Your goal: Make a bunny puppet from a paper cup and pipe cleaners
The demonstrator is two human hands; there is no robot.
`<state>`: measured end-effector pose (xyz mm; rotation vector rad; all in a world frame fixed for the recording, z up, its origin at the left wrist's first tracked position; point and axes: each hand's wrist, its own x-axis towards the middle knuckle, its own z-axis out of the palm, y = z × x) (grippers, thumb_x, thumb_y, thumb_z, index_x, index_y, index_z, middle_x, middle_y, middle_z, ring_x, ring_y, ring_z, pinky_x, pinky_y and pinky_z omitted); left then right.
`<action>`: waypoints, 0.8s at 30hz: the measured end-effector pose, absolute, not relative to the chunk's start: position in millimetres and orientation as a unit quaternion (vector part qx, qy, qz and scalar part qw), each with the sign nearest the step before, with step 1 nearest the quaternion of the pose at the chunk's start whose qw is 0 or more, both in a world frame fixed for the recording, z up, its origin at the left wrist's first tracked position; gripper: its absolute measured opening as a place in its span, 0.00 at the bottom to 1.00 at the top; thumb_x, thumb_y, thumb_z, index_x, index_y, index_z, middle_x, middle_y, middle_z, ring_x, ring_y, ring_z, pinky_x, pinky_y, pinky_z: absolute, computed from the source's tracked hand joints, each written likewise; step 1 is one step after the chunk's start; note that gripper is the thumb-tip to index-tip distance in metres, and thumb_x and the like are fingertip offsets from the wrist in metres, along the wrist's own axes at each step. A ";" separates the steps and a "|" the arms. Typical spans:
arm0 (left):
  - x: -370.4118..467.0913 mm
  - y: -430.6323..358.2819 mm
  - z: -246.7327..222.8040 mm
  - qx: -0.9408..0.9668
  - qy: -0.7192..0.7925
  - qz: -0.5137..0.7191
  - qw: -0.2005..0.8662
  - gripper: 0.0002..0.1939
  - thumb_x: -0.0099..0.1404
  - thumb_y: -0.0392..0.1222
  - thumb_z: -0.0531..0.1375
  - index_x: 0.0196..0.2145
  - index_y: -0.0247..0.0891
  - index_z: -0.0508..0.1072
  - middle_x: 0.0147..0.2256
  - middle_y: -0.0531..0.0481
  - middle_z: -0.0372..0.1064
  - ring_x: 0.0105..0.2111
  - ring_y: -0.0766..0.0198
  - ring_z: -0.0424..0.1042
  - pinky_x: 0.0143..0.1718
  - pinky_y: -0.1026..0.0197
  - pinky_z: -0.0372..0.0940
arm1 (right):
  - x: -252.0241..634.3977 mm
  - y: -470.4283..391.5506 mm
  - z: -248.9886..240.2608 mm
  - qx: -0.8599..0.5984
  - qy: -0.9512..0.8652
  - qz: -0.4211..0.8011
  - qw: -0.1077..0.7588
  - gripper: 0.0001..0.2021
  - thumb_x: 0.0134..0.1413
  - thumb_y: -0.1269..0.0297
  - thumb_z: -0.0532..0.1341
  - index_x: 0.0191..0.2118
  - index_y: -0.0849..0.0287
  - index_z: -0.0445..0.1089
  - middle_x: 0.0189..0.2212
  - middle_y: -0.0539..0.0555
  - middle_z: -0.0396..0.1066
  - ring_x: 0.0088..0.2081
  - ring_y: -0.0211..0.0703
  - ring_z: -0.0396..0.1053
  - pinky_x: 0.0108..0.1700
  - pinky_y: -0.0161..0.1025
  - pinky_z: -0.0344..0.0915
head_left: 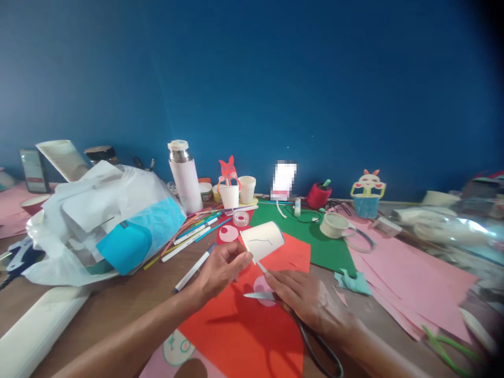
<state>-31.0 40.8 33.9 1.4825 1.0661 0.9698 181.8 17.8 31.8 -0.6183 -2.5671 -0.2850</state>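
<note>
A white paper cup (pixel 266 241) lies tipped sideways above the orange paper (pixel 244 336), with a dark pen line drawn on its side. The fingers of my left hand (pixel 222 269) are closed on its rim. My right hand (pixel 311 299) grips a pair of scissors (pixel 260 296) whose blades are spread, one of them close to the cup's rim. Below my right wrist, a dark scissor handle loop (pixel 336 362) sticks out. Beneath the blades sits a pink paper circle (pixel 260 284). A capped marker (pixel 195 269) rests beside my left hand.
Several pens (pixel 187 241) and a tape roll (pixel 241 218) lie behind my hands. A stuffed plastic bag (pixel 157 226) and a flask (pixel 184 181) stand left. Green paper (pixel 334 257), a mug (pixel 334 226) and pink sheets (pixel 417 278) are on the right, against a blue wall.
</note>
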 end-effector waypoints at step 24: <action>-15.0 34.9 20.4 0.455 0.374 0.473 0.655 0.11 0.56 0.42 0.58 0.34 0.32 0.70 0.29 0.45 0.69 0.28 0.63 0.69 0.23 0.64 0.62 | 167.5 7.7 17.4 -0.405 -0.578 0.552 0.444 0.19 0.58 0.56 0.48 0.48 0.60 0.63 0.40 0.61 0.70 0.32 0.41 0.68 0.26 0.34 0.62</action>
